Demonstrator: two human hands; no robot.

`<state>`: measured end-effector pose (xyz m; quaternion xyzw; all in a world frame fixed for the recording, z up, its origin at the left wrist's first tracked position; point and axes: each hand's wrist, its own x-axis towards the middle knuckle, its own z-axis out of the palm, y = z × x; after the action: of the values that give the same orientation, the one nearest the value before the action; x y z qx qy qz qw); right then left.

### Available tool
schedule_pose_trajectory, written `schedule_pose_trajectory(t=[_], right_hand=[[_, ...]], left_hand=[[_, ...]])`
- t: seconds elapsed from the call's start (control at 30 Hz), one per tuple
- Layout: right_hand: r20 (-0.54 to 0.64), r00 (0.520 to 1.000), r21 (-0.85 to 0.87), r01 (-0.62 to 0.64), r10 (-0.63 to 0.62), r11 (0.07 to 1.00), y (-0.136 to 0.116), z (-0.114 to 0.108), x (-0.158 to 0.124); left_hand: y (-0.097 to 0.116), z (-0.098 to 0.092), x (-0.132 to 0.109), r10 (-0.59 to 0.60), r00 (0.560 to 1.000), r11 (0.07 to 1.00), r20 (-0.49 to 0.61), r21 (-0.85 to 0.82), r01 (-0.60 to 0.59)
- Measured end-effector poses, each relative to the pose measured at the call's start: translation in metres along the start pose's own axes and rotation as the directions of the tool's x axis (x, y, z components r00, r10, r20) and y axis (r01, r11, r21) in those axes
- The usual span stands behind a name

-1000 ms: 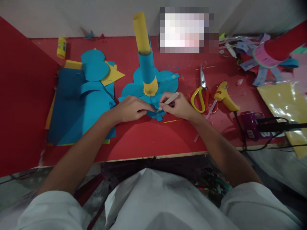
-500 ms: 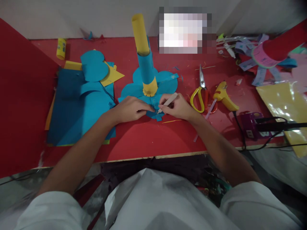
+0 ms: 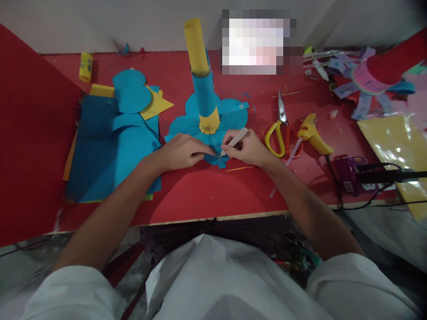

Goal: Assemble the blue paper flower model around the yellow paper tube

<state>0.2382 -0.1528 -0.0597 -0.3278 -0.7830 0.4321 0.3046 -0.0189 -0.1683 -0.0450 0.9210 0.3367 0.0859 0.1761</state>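
A blue flower-shaped paper base (image 3: 230, 115) lies on the red table (image 3: 207, 191), with an upright blue and yellow paper tube (image 3: 202, 80) standing on it. My left hand (image 3: 182, 151) presses its curled fingers down on the near edge of the blue base. My right hand (image 3: 248, 149) is closed around a pale stick-like tool (image 3: 235, 140), whose tip touches the blue paper between my two hands.
Blue and yellow paper sheets (image 3: 113, 138) lie stacked at the left, a yellow glue stick (image 3: 85, 66) behind them. Yellow-handled scissors (image 3: 279, 126), a yellow glue gun (image 3: 313, 133) and a purple power strip (image 3: 350, 173) sit to the right. Paper scraps and a red tube (image 3: 383, 71) fill the far right.
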Motion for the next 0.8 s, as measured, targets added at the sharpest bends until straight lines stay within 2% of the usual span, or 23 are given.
schedule_pose_trajectory(t=[0.13, 0.27, 0.4, 0.8], right_hand=[[0.031, 0.999, 0.016, -0.011, 0.011, 1.0, -0.001, -0.0005, 0.0003], [-0.003, 1.0, 0.007, 0.0, 0.0, 1.0, -0.0005, -0.0007, 0.0005], [0.036, 0.999, 0.002, -0.003, 0.003, 1.0, -0.0001, -0.0012, 0.0002], [-0.029, 0.999, -0.035, 0.016, -0.017, 0.999, 0.0016, -0.0006, -0.0004]], left_hand=[[-0.0008, 0.001, -0.0005, 0.002, 1.0, 1.0, -0.005, -0.005, -0.003], [-0.0011, 0.0012, -0.0003, 0.006, 1.0, 1.0, -0.015, 0.004, -0.006], [-0.0007, 0.0001, -0.0004, 0.009, 1.0, 1.0, -0.004, 0.0, -0.009], [-0.002, 0.002, -0.0008, 0.007, 1.0, 1.0, -0.01, -0.002, -0.007]])
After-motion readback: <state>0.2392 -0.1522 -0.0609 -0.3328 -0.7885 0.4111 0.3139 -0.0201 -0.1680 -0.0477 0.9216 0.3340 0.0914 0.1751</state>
